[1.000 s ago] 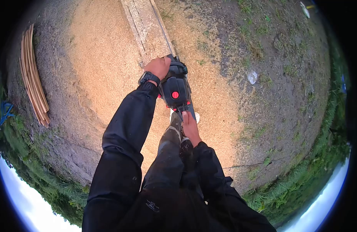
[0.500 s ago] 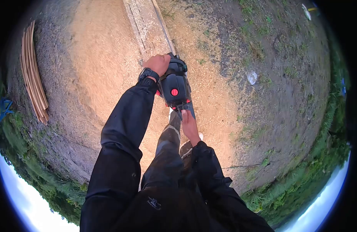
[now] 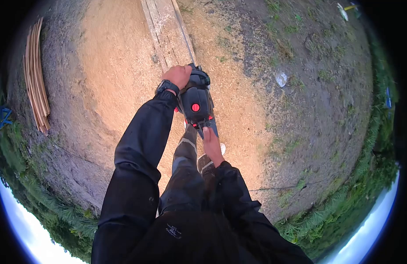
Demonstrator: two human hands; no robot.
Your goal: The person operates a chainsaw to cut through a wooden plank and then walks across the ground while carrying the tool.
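A black chainsaw [image 3: 198, 100] with a round red cap on its top is held in front of my legs, pointing away from me. My left hand [image 3: 177, 76], a black watch on its wrist, is closed round the front handle. Fingers of my right hand [image 3: 212, 143] wrap the rear handle, thumb on top. Beyond the saw lies a long wooden timber [image 3: 170, 33], strewn with sawdust and marked by dark lines running lengthwise. The saw's front overlaps the timber's near end, and the guide bar is mostly hidden.
Sawdust [image 3: 111, 66] covers the ground around the timber. A stack of thin wooden strips [image 3: 35, 79] lies at the left. On the right are a crumpled clear plastic piece [image 3: 281, 79] and patches of grass. My shoe [image 3: 222, 148] stands just right of the saw's rear.
The saw and both hands sit slightly further left in view. More of the timber's near part and of my right shoe shows. Both grips are unchanged.
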